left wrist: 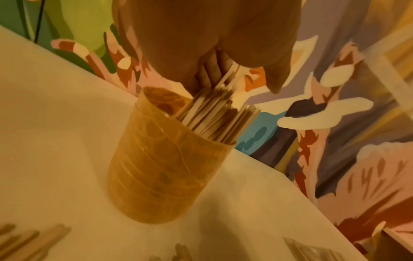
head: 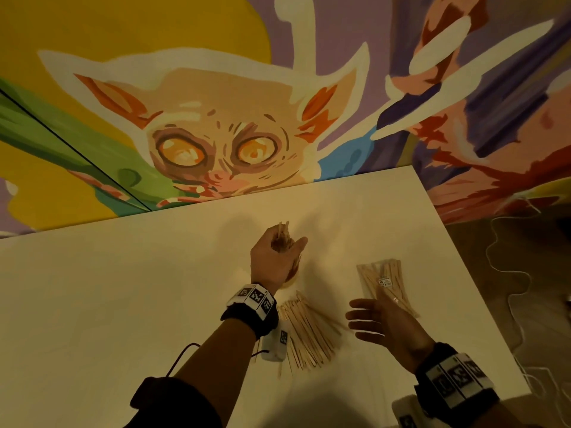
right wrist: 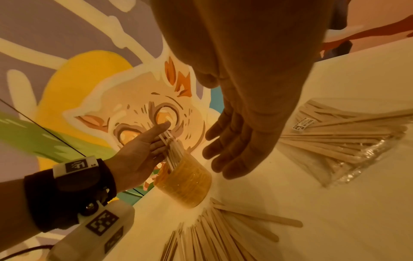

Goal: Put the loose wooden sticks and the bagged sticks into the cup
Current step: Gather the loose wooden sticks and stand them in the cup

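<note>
The right hand [head: 381,319] hovers flat with fingers spread, holding nothing, over the table [head: 123,288] beside the bagged sticks [head: 384,282]; the left hand [head: 273,257] grips a bundle of sticks [left wrist: 214,114] standing in the amber cup [left wrist: 161,169]; the loose wooden sticks [head: 306,332] lie fanned at the cup's base; letting go off-centre could tip the light cup or spill sticks over its rim

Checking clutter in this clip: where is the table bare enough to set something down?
Bare: the table left of the left hand, and the near strip by the front edge. Crowded: cup, loose sticks and bagged sticks, with the right hand between them.
</note>
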Tool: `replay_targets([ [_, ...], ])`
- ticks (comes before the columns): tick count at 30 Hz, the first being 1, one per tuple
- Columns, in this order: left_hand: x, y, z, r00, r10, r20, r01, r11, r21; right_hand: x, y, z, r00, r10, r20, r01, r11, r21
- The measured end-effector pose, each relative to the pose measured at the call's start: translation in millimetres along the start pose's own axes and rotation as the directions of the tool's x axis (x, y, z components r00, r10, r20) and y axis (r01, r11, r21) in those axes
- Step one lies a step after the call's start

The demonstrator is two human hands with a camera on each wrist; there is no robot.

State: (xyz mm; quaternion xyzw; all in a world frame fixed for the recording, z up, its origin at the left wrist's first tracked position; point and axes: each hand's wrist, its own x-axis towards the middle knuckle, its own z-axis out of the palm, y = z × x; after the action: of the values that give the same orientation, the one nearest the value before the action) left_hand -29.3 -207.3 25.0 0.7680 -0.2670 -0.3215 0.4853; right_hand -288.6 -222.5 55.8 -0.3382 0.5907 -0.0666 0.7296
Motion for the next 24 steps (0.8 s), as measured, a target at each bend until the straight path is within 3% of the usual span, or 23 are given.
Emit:
replay_targets([
  [5, -8.3, 14.5, -9.6, 1.000, -0.008, -0.027, 0.013, 0.987, 0.163, -5.8, -5.3, 5.6, 0.999, -0.053, -0.007, 0.053, 0.997, -0.052],
  [10, -8.9, 12.3, -23.2, 1.000, -0.015, -0.001, 0.014, 0.980, 0.198, -11.8, -1.9, 4.1, 0.997, -0.071, -0.002, 0.071, 0.994, -0.082],
  [14, -18.1, 8.4, -44.6, 0.984, 0.116, -0.131, -0.085, 0.971, 0.223, -18.9, 2.8, 5.7, 0.995, -0.097, -0.002, 0.096, 0.992, -0.087],
  [16, -28.1, 3.3, -60.0, 0.977, 0.125, -0.173, -0.083, 0.969, 0.231, -20.9, 5.7, 7.1, 0.994, -0.111, -0.004, 0.110, 0.990, -0.092],
  [19, -49.2, -20.7, -77.1, 0.991, 0.023, -0.130, 0.016, 0.958, 0.287, -21.1, 12.4, 10.0, 0.991, -0.134, -0.005, 0.132, 0.982, -0.134],
  [21, -66.9, -45.0, -81.5, 0.992, -0.100, -0.077, 0.121, 0.927, 0.354, -19.9, 18.6, 12.6, 0.982, -0.186, -0.010, 0.177, 0.950, -0.258],
  [24, -91.4, -83.1, -79.5, 0.948, -0.315, -0.046, 0.294, 0.810, 0.508, -17.8, 30.4, 13.2, 0.960, -0.274, 0.055, 0.254, 0.773, -0.581],
])
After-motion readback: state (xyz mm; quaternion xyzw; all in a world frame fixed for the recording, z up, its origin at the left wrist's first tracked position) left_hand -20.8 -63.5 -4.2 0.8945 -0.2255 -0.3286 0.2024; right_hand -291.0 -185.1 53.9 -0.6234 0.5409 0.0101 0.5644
